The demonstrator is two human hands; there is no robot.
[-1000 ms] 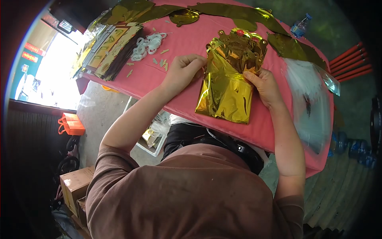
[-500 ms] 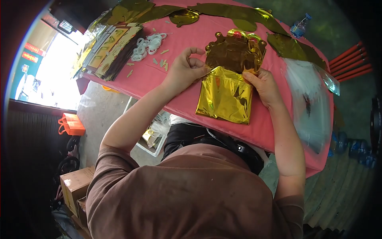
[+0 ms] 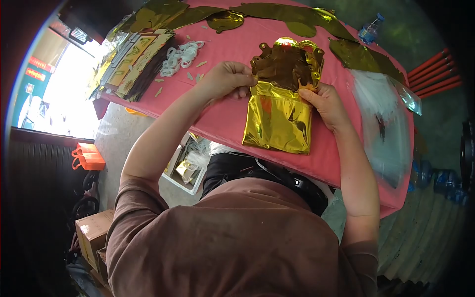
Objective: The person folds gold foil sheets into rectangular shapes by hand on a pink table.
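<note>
A folded, flat gold foil balloon (image 3: 278, 121) lies on the pink tablecloth close to the table's front edge. Its upper part is a darker brownish-gold stack with scalloped edges and small tabs (image 3: 282, 64), with a bit of red showing at the top. At the left edge, where the bright and dark parts meet, my left hand (image 3: 228, 79) is closed in a pinch on the foil. My right hand (image 3: 324, 103) grips the opposite edge between thumb and fingers, the thumb lying on top. Some of the right fingers are hidden under the foil.
Card-topped packets (image 3: 141, 64) are stacked at the left, beside white ribbon coils (image 3: 180, 57) and small pale strips. More flat gold foil (image 3: 282, 15) lines the far edge. Clear plastic bags (image 3: 378, 123) lie at the right; a plastic bottle (image 3: 371, 29) stands beyond.
My left fingers have drawn together lower on the foil's left edge; before, the index finger was raised and curled apart. My right hand keeps its hold. The view has shifted slightly.
</note>
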